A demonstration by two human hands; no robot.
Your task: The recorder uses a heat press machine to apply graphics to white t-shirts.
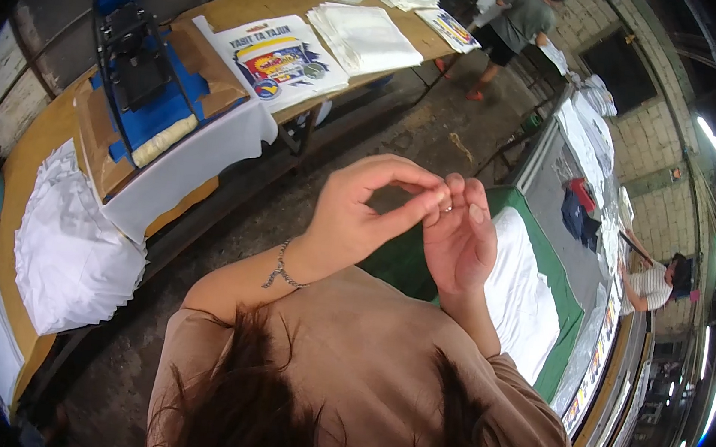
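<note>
My left hand is raised in front of my chest, its thumb and index finger closed in a pinch against the fingers of my right hand. A tiny silver glint, perhaps a ring, shows at the pinch; whether the fingers grip it is too small to tell. My right hand is held up with its palm showing, fingers loosely bent and thumb apart, holding nothing visible. A dark chain bracelet circles my left wrist. Both hands are clear of the tables.
On the left table stand a blue and black heat press, a printed white cloth, folded white cloths and a white cloth heap. A long grey table with garments runs right. Two people work farther off.
</note>
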